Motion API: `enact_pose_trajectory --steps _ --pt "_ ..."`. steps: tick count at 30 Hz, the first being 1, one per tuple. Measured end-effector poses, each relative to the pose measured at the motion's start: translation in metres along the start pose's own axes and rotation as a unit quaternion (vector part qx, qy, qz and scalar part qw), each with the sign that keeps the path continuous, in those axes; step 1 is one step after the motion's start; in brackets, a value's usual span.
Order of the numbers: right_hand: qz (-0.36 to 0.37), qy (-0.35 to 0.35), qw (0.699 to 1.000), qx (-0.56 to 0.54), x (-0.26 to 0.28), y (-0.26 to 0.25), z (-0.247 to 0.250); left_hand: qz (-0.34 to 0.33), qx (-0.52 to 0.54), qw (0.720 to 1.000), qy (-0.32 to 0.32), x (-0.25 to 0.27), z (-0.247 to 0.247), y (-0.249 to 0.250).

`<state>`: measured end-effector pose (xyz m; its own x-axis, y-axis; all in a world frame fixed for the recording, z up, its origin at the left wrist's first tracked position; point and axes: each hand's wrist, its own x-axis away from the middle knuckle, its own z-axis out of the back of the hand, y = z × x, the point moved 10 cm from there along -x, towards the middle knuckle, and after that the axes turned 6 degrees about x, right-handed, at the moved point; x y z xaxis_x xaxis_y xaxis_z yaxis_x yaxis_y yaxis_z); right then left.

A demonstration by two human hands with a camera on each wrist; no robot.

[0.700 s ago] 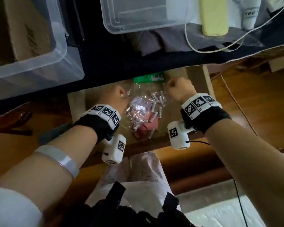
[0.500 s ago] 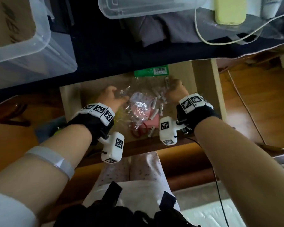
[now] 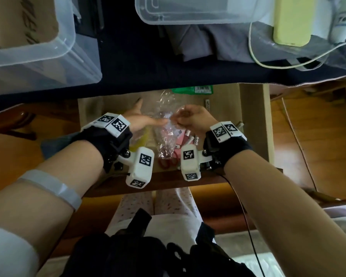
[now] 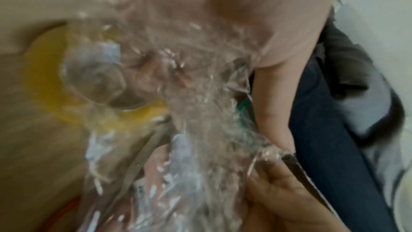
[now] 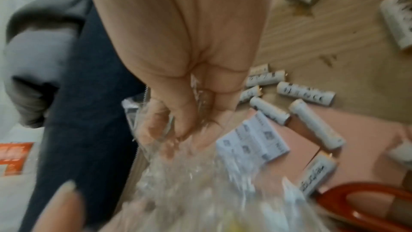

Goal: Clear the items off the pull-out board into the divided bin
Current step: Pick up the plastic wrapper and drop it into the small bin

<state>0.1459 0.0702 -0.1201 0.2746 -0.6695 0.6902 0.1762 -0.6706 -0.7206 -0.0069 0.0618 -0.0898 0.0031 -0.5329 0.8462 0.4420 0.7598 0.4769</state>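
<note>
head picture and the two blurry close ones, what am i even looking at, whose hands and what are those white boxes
A person is wearing three cameras. The head view looks down at both hands; the white boxes under the wrists are the other two cameras, which give the close views. The right hand pinches a crumpled clear plastic bag above a wooden pull-out board. The left hand is open beside the bag. On the board lie loose white batteries, a pink pad, red-handled scissors and a yellow tape roll.
</note>
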Motion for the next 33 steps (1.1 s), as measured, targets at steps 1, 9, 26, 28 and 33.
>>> enact_pose_trajectory --steps 1,9,26,28,33 --pt "0.010 -0.021 1.000 -0.019 0.001 -0.008 -0.009 -0.021 0.003 1.000 -0.003 0.002 -0.001 0.006" --pt "-0.025 -0.163 0.985 -0.042 0.006 -0.021 -0.047 -0.074 -0.069 0.994 0.045 0.003 0.004 0.019" --pt "-0.159 0.206 0.844 0.468 -0.029 0.013 0.107 -0.008 0.016 0.989 0.144 -0.023 0.040 -0.024" --pt "-0.128 0.220 0.842 0.475 -0.033 0.005 0.107 -0.008 0.022 0.989 0.146 -0.023 0.041 -0.025" --pt "-0.130 0.266 0.939 0.174 -0.027 0.015 0.116 -0.012 0.036 0.988 0.147 -0.016 0.043 -0.026"
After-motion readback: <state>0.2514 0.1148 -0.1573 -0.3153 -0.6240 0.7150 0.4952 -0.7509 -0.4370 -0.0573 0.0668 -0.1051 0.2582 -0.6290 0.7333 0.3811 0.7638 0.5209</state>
